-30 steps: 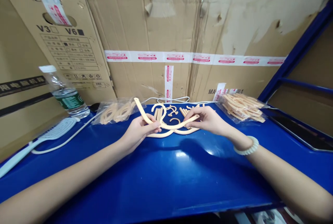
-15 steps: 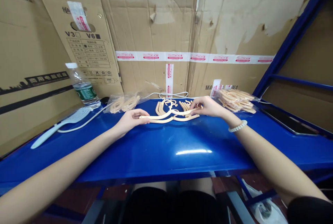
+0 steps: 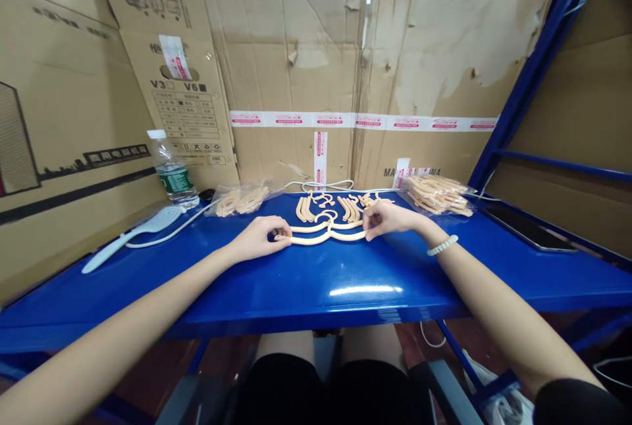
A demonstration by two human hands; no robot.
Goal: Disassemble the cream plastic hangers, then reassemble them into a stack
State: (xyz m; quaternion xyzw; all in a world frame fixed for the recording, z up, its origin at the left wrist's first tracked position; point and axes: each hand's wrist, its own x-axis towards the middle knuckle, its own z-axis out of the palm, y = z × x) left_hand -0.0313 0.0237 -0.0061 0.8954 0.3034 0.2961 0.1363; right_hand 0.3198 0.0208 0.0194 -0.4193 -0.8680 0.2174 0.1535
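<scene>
"Blue table [image 3: 296, 290], cardboard [image 3: 296, 76] behind. Where's the hanger [image 3: 311, 241]?"

"Mid-table, just in front of a second hanger [image 3: 307, 229]. Left hand [image 3: 261, 237] pinches one end, right hand [image 3: 389, 218] the other."

"Handling?"

"Probably light, stiff, slightly slippery; centre joint likely the weak spot. Best held by both ends."

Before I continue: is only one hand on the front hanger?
No, the left hand and right hand each hold an end of the front hanger.
</scene>
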